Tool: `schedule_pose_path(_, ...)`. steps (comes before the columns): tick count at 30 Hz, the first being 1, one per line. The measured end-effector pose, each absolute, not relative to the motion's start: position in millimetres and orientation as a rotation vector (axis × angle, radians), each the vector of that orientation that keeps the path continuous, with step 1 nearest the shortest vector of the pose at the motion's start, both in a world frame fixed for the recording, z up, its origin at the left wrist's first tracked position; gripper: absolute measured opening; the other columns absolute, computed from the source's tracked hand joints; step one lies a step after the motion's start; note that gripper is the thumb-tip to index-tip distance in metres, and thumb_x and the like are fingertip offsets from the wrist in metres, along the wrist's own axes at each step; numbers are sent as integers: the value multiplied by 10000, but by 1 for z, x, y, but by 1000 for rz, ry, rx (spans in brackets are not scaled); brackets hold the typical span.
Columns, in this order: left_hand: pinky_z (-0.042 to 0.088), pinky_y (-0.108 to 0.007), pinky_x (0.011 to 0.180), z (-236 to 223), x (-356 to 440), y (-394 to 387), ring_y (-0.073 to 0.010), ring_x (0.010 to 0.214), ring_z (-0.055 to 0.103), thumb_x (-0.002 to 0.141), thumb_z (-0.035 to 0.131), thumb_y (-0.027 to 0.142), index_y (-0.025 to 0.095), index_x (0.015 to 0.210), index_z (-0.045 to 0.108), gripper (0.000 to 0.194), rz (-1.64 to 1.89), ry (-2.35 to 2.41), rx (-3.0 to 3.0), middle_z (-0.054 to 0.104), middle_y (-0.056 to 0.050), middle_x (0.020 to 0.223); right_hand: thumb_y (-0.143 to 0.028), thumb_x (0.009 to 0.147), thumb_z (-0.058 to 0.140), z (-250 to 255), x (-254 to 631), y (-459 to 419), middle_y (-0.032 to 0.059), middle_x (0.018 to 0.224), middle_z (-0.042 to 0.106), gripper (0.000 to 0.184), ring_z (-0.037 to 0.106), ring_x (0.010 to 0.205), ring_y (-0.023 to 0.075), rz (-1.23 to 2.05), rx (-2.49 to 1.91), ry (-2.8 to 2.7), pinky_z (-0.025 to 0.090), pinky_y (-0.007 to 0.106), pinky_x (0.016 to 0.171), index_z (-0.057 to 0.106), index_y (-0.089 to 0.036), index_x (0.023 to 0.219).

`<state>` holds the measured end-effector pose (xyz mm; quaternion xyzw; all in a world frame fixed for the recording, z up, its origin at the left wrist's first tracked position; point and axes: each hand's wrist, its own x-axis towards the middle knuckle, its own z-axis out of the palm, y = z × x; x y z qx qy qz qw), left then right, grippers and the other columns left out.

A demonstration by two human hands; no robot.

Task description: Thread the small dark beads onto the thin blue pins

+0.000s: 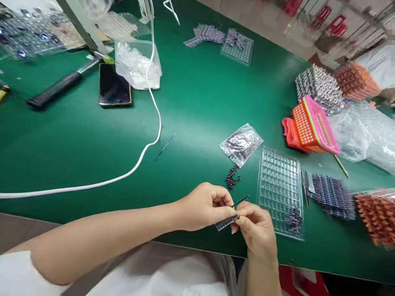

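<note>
My left hand (206,205) and my right hand (257,228) meet near the front edge of the green table (199,100). Both pinch a thin dark strip of small components (227,220) between their fingertips. A thin blue stick (241,201) pokes out above the fingers. Just beyond them lies a small pile of black beads (232,178) and a clear bag of dark parts (241,144). A clear plastic grid tray (280,189) lies right of my hands, with a few dark parts in its near corner.
A white cable (146,144) crosses the table. A phone (114,87), a black-handled hammer (58,88) and a plastic bag (135,66) lie at the back left. A pink and orange basket (313,125), stacks of parts and another person's hand (392,97) are at the right.
</note>
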<state>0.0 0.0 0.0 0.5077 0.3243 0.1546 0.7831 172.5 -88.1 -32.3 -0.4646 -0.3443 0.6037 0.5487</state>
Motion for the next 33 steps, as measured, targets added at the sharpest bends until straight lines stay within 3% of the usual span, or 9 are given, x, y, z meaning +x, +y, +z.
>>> schedule_pose_path(12, 433, -258, 572, -1, -1, 0, -130, 586, 536, 762, 661, 282, 134, 734, 599, 163, 351, 664, 1096, 602, -5, 642, -213, 794, 778, -34, 174, -89, 5, 734, 626, 20, 635, 575, 115, 1468, -1078, -810, 546, 210, 471, 766, -218, 809)
schedule_pose_path(19, 409, -249, 568, 2, -1, 0, -129, 590, 532, 815, 622, 300, 145, 780, 628, 159, 391, 787, 1285, 610, 1, 655, -234, 845, 730, -38, 179, -91, -7, 811, 615, 54, 612, 615, 93, 1391, -1162, -879, 505, 213, 561, 737, -232, 898)
schedule_pose_path(23, 479, -272, 679, 0, -1, 0, -164, 701, 628, 814, 649, 274, 150, 895, 676, 151, 438, 777, 1330, 694, -28, 756, -240, 858, 712, -43, 180, -91, -7, 810, 597, 38, 579, 631, 91, 1243, -1250, -945, 470, 211, 576, 723, -221, 889)
schedule_pose_path(26, 516, -303, 780, -6, 1, -1, -193, 800, 673, 776, 699, 254, 153, 1011, 668, 257, 440, 744, 1239, 729, -51, 873, -256, 868, 698, -40, 178, -92, -9, 806, 592, 39, 563, 615, 89, 1172, -1287, -953, 452, 215, 566, 712, -220, 874)
schedule_pose_path(30, 493, -283, 724, -9, 1, -2, -185, 759, 648, 807, 680, 302, 154, 831, 685, 149, 432, 767, 1283, 712, -34, 779, -270, 875, 684, -27, 174, -95, -12, 783, 589, 62, 559, 615, 91, 1087, -1390, -1012, 448, 217, 570, 707, -219, 850)
schedule_pose_path(33, 471, -274, 726, -8, 0, -2, -179, 770, 625, 842, 649, 310, 165, 817, 692, 153, 439, 749, 1389, 708, -24, 784, -279, 884, 666, -17, 172, -99, -9, 791, 593, 76, 569, 635, 98, 1065, -1448, -1049, 460, 220, 589, 710, -220, 863)
